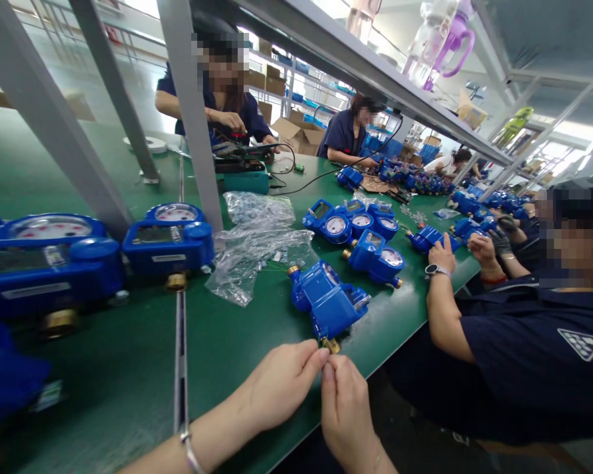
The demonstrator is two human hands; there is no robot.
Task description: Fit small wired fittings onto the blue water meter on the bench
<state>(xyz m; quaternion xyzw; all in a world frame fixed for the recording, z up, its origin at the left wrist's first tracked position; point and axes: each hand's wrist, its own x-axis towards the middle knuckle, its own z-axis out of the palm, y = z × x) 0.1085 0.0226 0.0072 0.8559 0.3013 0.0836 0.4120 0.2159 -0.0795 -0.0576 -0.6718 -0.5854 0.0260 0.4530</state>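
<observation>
A blue water meter (326, 303) lies tilted on the green table, with a brass threaded fitting (332, 345) at its near end. Right by this fitting, my left hand (289, 382) pinches with thumb and forefinger at a thin green wire (322, 342). My right hand (344, 398) is closed against the left fingertips, pinching at the same spot. The fingers cover most of what they hold. More green wire (275, 266) sticks out near the meter's far brass end.
Beyond the meter stand several more blue water meters (373, 257). Crumpled clear plastic bags (257, 243) lie left of them. Large blue meters (170, 240) line the left, near a grey post (190, 112). A co-worker (518, 342) sits close on my right; others work across the table (237, 408).
</observation>
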